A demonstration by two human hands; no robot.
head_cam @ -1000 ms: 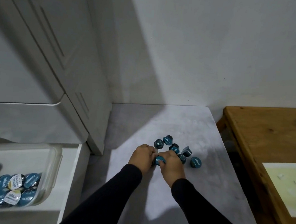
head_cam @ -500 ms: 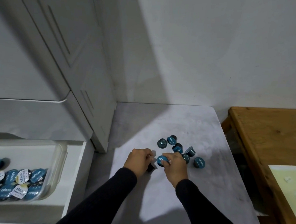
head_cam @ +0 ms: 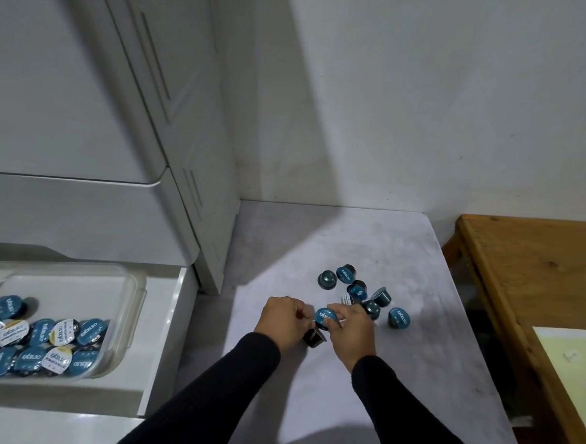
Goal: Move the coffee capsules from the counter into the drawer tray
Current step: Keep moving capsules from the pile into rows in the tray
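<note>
Fingers (head_cam: pixel 334 314) of the right hand (head_cam: pixel 351 331) clamp a teal foil-topped coffee capsule (head_cam: pixel 325 318) above the grey bench (head_cam: pixel 414 349), left hand (head_cam: pixel 284 320) curled on a dark capsule (head_cam: pixel 313 337), nearer the clear plastic drawer tray (head_cam: pixel 132 301) lying far leftward.

counter (head_cam: pixel 361 380): matt mottled stone | tray (head_cam: pixel 135 301): clear glossy plastic | table (head_cam: pixel 528 270): wood

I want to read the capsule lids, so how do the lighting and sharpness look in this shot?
Head view: a hard diagonal shadow darkens the counter behind the loose capsules; the tray lids sit in dimmer light, print soft; wide-angle bending tilts the cabinet edges.
</note>
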